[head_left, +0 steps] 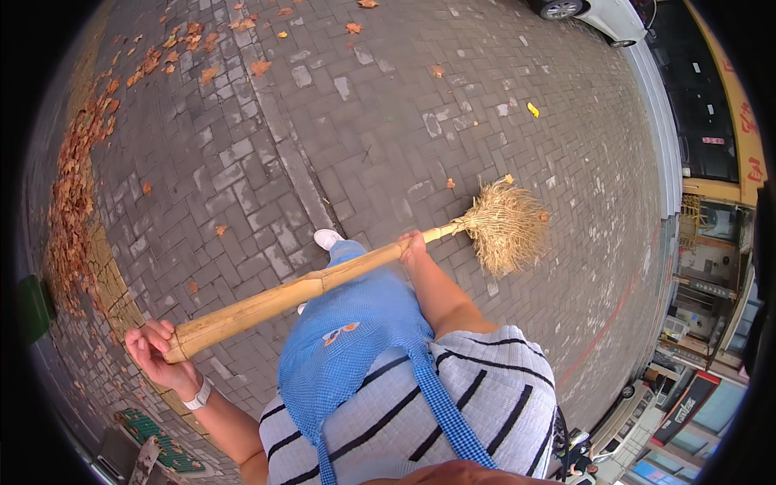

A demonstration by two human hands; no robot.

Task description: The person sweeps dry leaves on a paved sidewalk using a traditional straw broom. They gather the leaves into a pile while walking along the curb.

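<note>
A broom (271, 299) with a thick bamboo handle lies slantwise across my body. My left hand (166, 356) is closed at the butt end of the handle, its fingers curled against the pole; a white watch band circles that wrist. Farther along, my right hand (414, 249) wraps round the thin part of the handle, close to the bristles. The straw bristle head (503, 228) fans out over the paving to the right, with a few dry leaves beside or on it. A blue checked apron (347, 327) hangs beneath the handle.
Brown leaves (77, 202) are heaped along the left kerb, and scattered ones dot the brick paving (380, 145). A green bin (34, 309) stands far left. At the upper right is a white car (610, 18), with steps and shopfronts beyond. A green grate (159, 440) lies lower left.
</note>
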